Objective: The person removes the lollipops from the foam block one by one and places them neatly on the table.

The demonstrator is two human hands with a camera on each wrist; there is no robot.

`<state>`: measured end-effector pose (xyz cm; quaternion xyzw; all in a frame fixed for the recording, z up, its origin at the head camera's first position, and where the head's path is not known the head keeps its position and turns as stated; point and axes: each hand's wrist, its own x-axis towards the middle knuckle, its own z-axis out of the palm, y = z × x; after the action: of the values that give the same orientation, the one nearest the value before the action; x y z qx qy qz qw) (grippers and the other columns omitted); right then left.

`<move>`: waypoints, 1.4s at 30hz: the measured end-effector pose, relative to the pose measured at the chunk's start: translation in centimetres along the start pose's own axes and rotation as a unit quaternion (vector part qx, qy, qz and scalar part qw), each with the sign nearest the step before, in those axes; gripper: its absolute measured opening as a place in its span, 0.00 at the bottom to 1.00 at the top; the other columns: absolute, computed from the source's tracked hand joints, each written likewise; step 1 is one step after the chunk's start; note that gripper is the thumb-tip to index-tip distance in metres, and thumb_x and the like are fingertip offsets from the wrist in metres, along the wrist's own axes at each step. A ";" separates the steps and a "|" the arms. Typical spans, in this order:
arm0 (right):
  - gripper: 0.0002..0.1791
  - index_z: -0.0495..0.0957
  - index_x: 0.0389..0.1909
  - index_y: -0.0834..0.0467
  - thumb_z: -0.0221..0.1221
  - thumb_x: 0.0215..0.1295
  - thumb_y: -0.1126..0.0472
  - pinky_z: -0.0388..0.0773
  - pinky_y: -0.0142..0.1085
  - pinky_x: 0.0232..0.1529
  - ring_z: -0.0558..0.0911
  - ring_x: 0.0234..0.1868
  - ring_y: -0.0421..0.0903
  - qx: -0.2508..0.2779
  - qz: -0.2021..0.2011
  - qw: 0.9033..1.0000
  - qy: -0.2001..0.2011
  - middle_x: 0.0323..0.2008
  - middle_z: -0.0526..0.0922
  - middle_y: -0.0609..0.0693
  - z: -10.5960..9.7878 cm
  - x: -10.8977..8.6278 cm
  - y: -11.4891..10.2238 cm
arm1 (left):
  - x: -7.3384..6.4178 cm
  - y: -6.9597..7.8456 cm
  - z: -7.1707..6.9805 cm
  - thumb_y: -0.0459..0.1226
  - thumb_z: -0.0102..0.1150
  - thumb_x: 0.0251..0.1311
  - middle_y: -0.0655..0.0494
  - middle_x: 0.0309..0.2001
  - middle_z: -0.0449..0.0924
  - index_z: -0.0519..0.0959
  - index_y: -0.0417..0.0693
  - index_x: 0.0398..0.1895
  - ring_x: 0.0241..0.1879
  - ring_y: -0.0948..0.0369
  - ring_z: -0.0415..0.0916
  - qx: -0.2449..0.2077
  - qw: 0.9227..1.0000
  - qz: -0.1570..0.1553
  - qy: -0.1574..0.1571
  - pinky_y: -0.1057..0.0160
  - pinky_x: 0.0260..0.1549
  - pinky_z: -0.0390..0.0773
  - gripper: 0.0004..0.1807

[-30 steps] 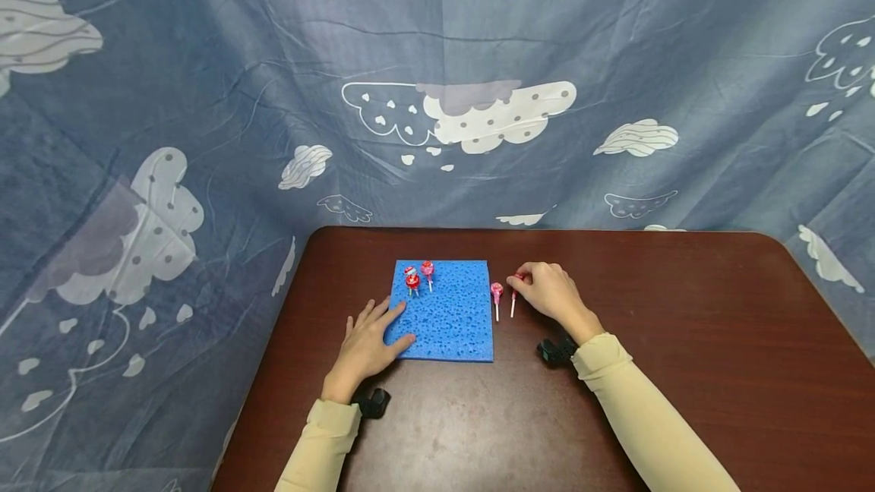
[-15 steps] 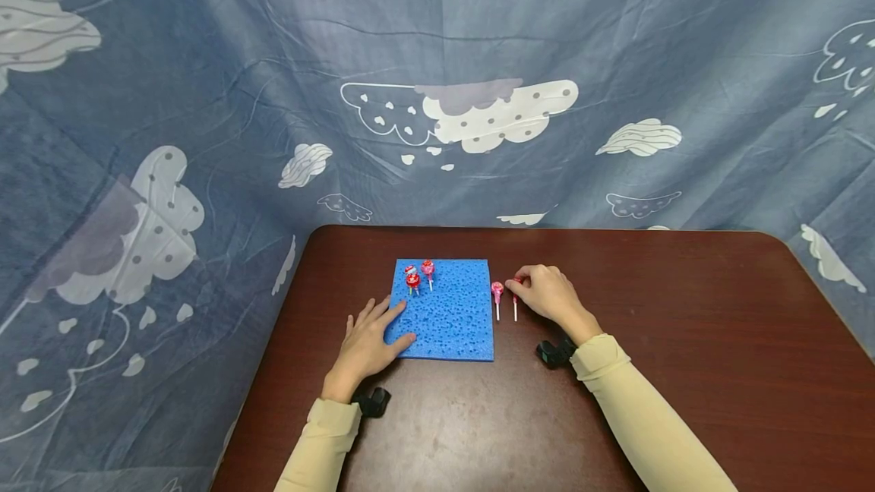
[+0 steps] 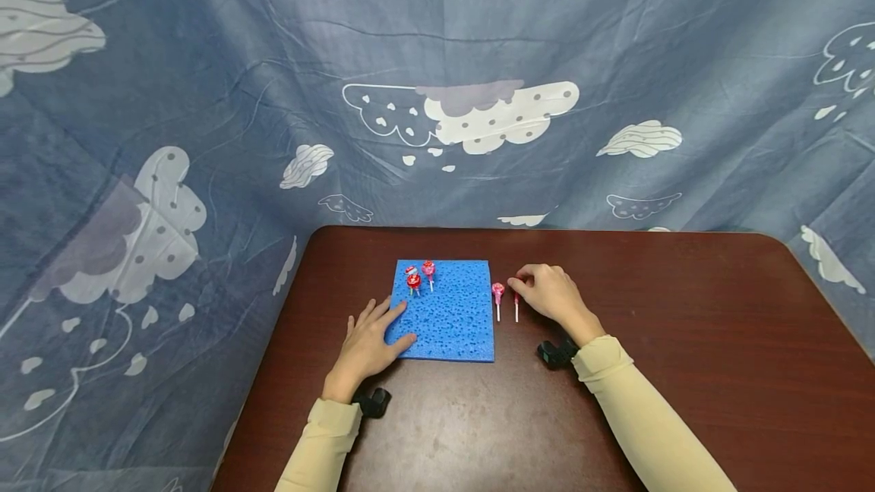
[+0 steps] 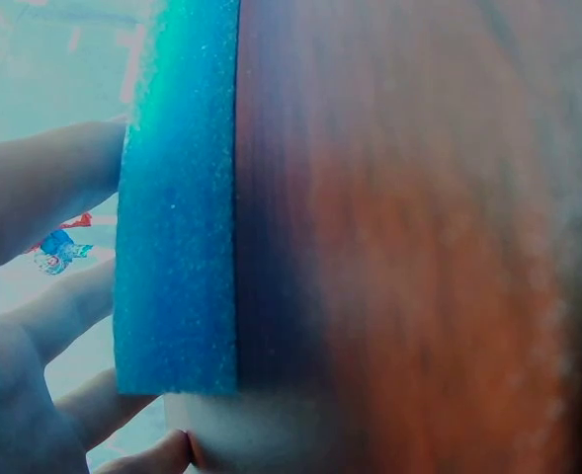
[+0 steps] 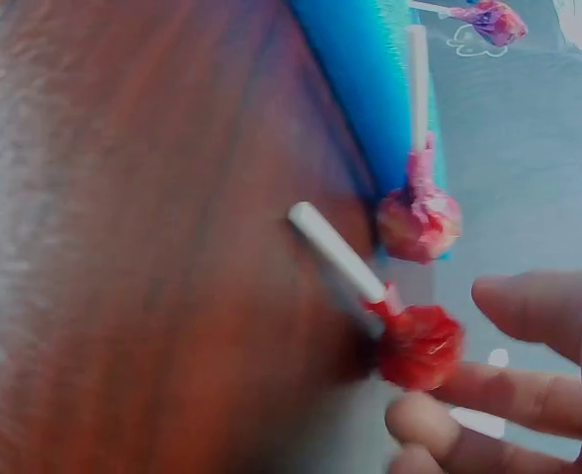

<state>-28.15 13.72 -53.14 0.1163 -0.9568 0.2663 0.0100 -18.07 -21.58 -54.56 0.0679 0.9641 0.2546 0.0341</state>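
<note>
A blue foam board (image 3: 454, 321) lies on the table, and my left hand (image 3: 369, 344) rests on its left edge with spread fingers. Three wrapped lollipops stand upright near its far left corner: a red one (image 3: 413, 280), a pinkish-red one (image 3: 428, 269) and a partly hidden one behind the red. Right of the board lies a pink lollipop (image 3: 497, 291). Beside it is another red lollipop (image 5: 424, 348), its stick towards me. My right hand (image 3: 550, 293) is at its candy end, fingertips right at the wrapper, while the thumb (image 5: 513, 306) stands apart from it in the right wrist view.
The brown table (image 3: 683, 340) extends widely to the right. A blue cloud-patterned cloth (image 3: 437, 188) hangs along its back and left side. Each wrist wears a small black camera.
The red lollipop at my right hand has shifted slightly towards me and its stick has turned straighter, roughly parallel to the pink one. The left hand and board stay in place.
</note>
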 end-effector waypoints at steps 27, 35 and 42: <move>0.30 0.75 0.72 0.54 0.67 0.71 0.56 0.86 0.51 0.53 0.86 0.54 0.54 0.097 -0.158 0.982 -0.021 0.64 0.82 0.56 5.2 3.5 -11.4 | 0.3 0.0 0.0 0.59 0.64 0.66 0.46 0.80 0.63 0.71 0.60 0.77 0.80 0.38 0.53 0.012 1.000 -0.001 -0.004 0.21 0.71 0.49 0.38; 0.23 0.80 0.67 0.52 0.64 0.73 0.56 0.86 0.49 0.49 0.86 0.51 0.52 0.097 -0.163 0.982 -0.006 0.59 0.86 0.55 6.4 3.6 -11.9 | 0.3 -0.2 0.1 0.59 0.64 0.66 0.46 0.79 0.63 0.72 0.60 0.76 0.80 0.38 0.54 0.014 1.000 -0.001 0.002 0.21 0.70 0.50 0.38; 0.20 0.82 0.65 0.52 0.63 0.75 0.56 0.86 0.47 0.48 0.87 0.47 0.50 0.094 -0.163 0.982 0.006 0.56 0.87 0.54 6.6 3.5 -12.2 | 0.2 -0.1 0.0 0.58 0.65 0.65 0.45 0.79 0.64 0.72 0.59 0.76 0.80 0.37 0.54 0.014 1.000 0.002 0.005 0.21 0.70 0.51 0.37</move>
<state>-28.49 -0.54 -52.33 0.2695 -0.8955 0.3509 0.0479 -18.24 -21.69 -54.63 0.0695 0.9675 0.2414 0.0280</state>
